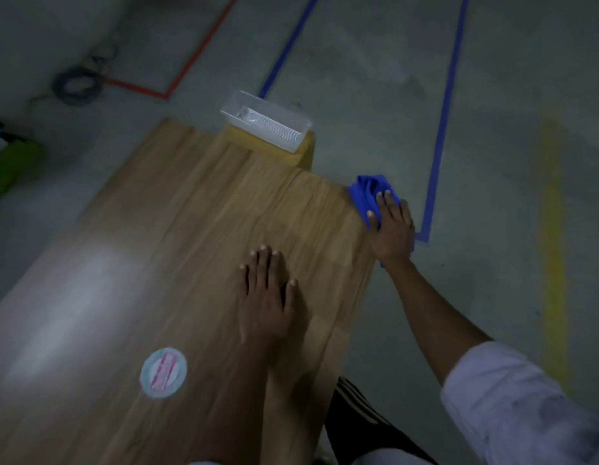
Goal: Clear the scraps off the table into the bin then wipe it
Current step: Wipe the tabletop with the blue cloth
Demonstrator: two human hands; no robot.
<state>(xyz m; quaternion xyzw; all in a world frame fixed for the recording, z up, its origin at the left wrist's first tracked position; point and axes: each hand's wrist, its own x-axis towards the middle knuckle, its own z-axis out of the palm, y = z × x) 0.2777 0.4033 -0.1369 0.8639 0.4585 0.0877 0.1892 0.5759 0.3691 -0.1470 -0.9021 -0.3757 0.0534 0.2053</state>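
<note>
A wooden table (177,250) fills the middle and left of the head view. At its far right corner lies a bunched blue cloth (367,193), and my right hand (390,231) presses on it with straight fingers, right at the table's edge. My left hand (266,293) rests flat on the tabletop nearer to me, fingers straight, holding nothing. A clear plastic bin (268,124) stands on a yellow-brown stool just beyond the table's far end; what it holds is too blurred to tell.
A round pale sticker with a pink mark (163,372) sits on the tabletop near me. The grey floor carries blue tape (442,115), red tape (190,58) and a yellow line (555,246). Coiled cable (76,83) and a green box (13,166) lie at left.
</note>
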